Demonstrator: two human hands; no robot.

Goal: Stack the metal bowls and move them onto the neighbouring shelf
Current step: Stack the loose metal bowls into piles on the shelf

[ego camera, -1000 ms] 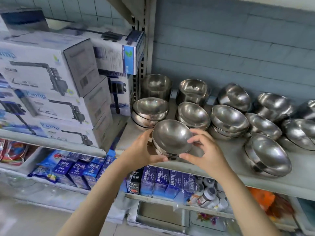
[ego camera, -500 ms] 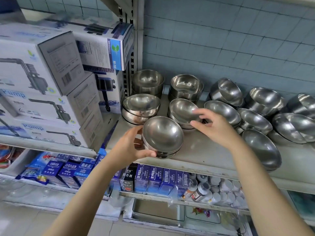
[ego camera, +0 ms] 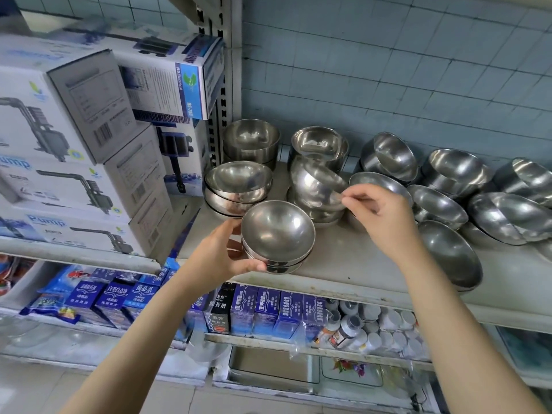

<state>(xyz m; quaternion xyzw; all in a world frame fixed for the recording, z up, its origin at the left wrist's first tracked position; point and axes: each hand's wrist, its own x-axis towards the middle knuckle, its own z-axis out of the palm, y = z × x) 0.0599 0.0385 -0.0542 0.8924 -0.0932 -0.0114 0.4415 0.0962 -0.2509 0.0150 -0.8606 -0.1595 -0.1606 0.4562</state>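
Several shiny metal bowls fill the right-hand shelf. My left hand grips a small stack of bowls at the shelf's front edge, thumb under its base. My right hand pinches the rim of a tilted bowl, lifted off the stack just behind. Another low stack sits to the left of it. Two deeper bowl stacks stand at the back. More bowls lie leaning to the right.
White pump boxes are piled on the neighbouring shelf at left, past a slotted metal upright. Below are blue packets and small white bottles. A tiled wall closes the back.
My right hand left the front stack, reached back and tipped a bowl up from the stack behind. My left hand still holds the front stack.
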